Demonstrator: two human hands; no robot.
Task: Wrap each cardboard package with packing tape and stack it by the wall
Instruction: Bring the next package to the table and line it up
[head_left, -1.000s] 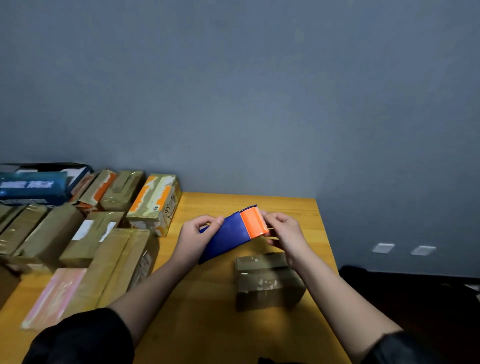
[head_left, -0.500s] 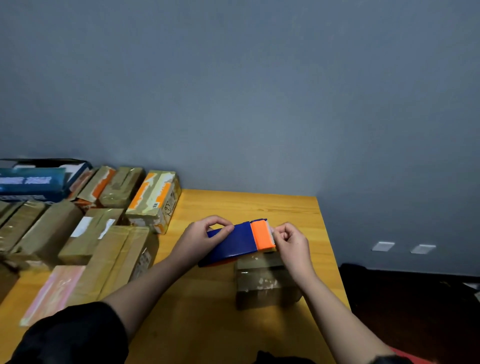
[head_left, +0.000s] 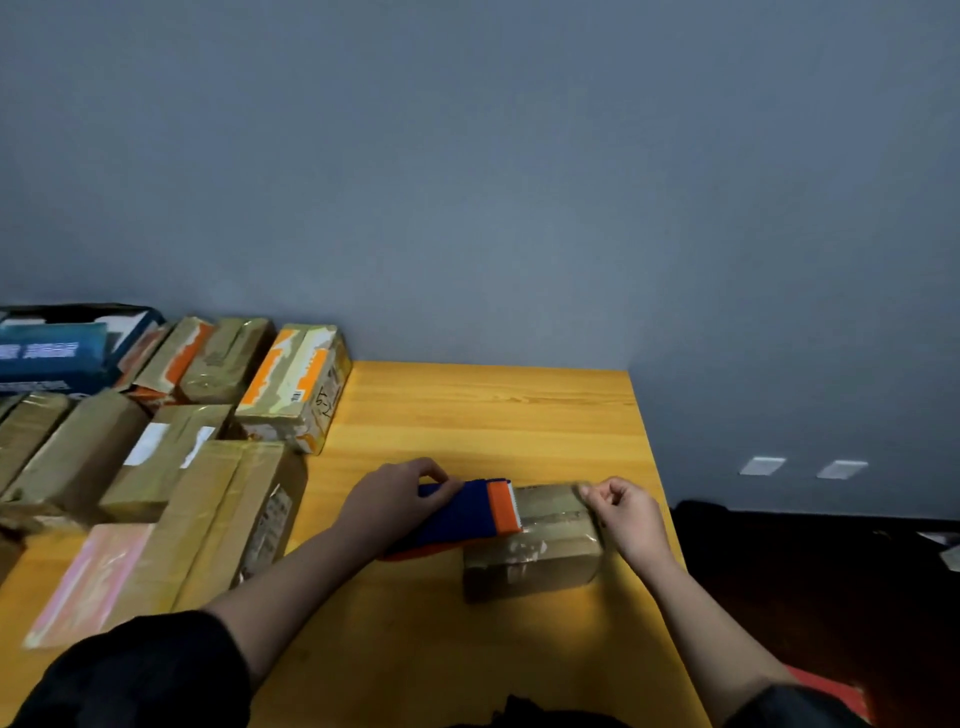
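I see a small brown cardboard package lying flat on the yellow wooden worktop, its boxy faces glossy and wrinkled where clear tape covers them. My left hand curls its fingers round a blue plastic tape dispenser with an orange front band and a pale toothed edge; that edge sits over the package's left top corner. My right hand is just beside the package's right end, thumb and fingers pinched on what looks like the end of a clear tape strip stretched over the top, though the blur leaves me unsure. Taped cardboard boxes, oblong and shiny, crowd the left of the worktop up to the grey wall, well apart from the package.
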